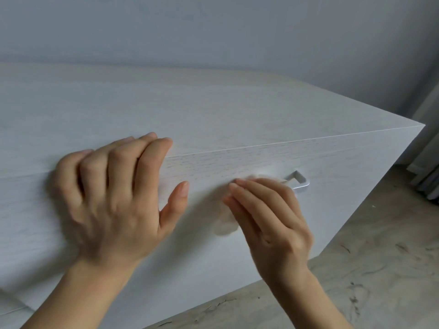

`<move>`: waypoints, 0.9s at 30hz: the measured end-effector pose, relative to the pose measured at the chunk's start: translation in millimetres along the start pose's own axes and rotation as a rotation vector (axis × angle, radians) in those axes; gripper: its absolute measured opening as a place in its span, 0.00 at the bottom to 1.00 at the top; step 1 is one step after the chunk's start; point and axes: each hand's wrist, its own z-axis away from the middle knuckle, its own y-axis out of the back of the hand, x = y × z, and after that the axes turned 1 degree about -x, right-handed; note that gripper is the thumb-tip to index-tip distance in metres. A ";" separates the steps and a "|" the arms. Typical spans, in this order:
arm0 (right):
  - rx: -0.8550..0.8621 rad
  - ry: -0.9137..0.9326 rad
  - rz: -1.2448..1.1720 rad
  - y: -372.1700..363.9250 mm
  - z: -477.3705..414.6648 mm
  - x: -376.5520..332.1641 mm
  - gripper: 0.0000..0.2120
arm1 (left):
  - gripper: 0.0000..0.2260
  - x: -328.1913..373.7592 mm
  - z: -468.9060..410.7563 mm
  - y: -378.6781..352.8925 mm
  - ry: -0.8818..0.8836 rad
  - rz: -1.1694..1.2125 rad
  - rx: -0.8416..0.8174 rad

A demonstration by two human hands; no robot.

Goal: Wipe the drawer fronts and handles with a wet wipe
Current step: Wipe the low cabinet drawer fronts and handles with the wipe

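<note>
A white wood-grain drawer front [237, 167] runs below the cabinet's top edge. Its silver handle [299, 181] sticks out at the right. My right hand [270, 222] presses a white wet wipe [225, 224] flat against the drawer front, just left of the handle, with its fingers straight. The wipe is mostly hidden under that hand; a blurred part shows below the fingertips and a bit near the handle. My left hand [114, 198] rests on the cabinet's top front edge, fingers spread and slightly bent, holding nothing.
The cabinet's top [166, 103] stretches back to a grey wall [213, 32]. Its right corner [422, 125] juts out over a marbled grey floor [368, 269]. A curtain or frame [427, 176] stands at the far right.
</note>
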 end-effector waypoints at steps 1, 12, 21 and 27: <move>-0.006 0.010 0.003 3.6 -0.5 3.3 0.04 | 0.21 -0.3 -0.4 0.2 -0.006 -0.005 0.006; -0.012 -0.006 0.113 40.8 5.6 48.4 0.11 | 0.21 1.5 -1.0 -0.8 -0.021 -0.055 0.039; 0.050 -0.075 0.120 35.0 11.7 35.8 0.11 | 0.21 0.7 -2.1 0.4 -0.018 -0.067 0.018; -0.001 -0.004 -0.017 -4.8 5.6 -7.4 0.07 | 0.20 -3.0 -1.2 1.0 -0.010 0.051 -0.034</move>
